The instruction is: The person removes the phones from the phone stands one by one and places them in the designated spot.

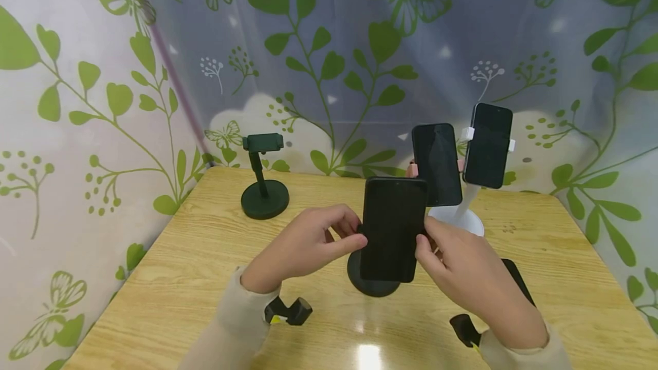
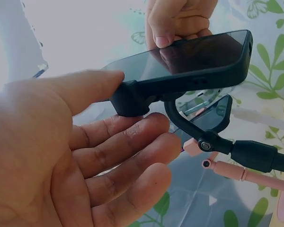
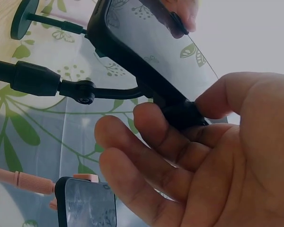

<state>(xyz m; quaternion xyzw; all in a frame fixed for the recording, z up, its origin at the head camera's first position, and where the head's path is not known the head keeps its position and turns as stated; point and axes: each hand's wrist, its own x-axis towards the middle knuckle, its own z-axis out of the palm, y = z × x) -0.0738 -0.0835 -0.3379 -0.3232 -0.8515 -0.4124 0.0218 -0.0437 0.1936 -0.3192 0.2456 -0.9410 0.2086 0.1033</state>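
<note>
A black smartphone [image 1: 393,230] sits upright in a dark phone stand, whose round base [image 1: 374,289] shows below it on the table. My left hand [image 1: 308,244] pinches the stand's clamp end [image 2: 130,100] at the phone's left edge, thumb on the front and fingers behind. On the opposite edge, my right hand [image 1: 470,267] pinches the other clamp end [image 3: 183,115] between thumb and index finger. The remaining fingers of both hands spread loosely below. A jointed neck [image 2: 180,118] runs from the clamp's back to the pole [image 3: 35,78].
A dark green phone stand [image 1: 264,198] without a phone stands at the back left. Behind my right hand, one phone [image 1: 437,164] sits in a pink holder and another [image 1: 488,144] in a white stand. A further dark phone [image 1: 519,281] lies partly hidden beside my right wrist.
</note>
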